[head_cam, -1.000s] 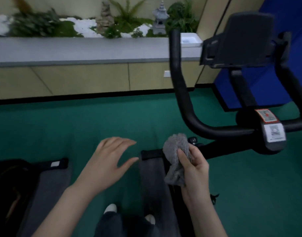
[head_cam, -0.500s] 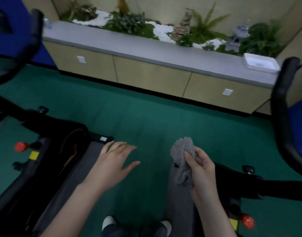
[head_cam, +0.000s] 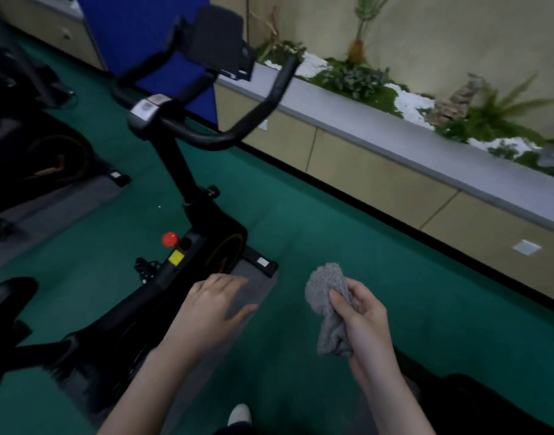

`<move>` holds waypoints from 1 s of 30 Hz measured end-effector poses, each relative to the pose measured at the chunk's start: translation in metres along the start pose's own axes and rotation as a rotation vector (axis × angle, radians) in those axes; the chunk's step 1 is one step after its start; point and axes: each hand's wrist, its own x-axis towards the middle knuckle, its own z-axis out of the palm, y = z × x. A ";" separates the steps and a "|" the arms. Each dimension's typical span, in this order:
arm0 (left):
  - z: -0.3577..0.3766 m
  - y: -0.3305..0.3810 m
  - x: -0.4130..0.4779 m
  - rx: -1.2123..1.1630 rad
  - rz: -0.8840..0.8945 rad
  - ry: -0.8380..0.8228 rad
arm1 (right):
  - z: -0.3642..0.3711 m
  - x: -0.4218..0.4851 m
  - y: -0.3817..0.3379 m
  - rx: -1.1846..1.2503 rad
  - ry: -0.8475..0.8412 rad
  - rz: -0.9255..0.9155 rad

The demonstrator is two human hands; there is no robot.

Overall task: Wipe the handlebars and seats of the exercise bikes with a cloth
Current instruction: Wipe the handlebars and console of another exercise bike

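A black exercise bike stands at centre left. Its curved handlebars rise at the top centre, with a dark screen holder above them. Its black seat shows at the far left edge. My right hand is shut on a crumpled grey cloth, held low at centre right, well away from the handlebars. My left hand hovers with fingers spread, holding nothing, just right of the bike's frame.
Another black bike stands at far left on a grey mat. A long beige cabinet with a grey top and plants runs along the right. A blue panel stands behind. Green carpet covers the floor.
The view has swung left, bringing the left-hand bike's handlebars and seat into sight; the earlier bike is out of frame on the right. Both hands keep their pose, with the cloth still held.
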 end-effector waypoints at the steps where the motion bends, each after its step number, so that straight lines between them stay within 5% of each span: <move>1: -0.004 -0.011 -0.003 -0.003 -0.019 0.008 | 0.012 0.002 0.001 -0.013 -0.018 -0.002; 20: -0.041 -0.122 0.022 -0.043 -0.448 0.151 | 0.140 0.119 -0.013 -0.247 -0.364 0.001; 30: -0.051 -0.142 0.061 0.007 -0.504 0.228 | 0.184 0.175 -0.021 -0.383 -0.502 -0.052</move>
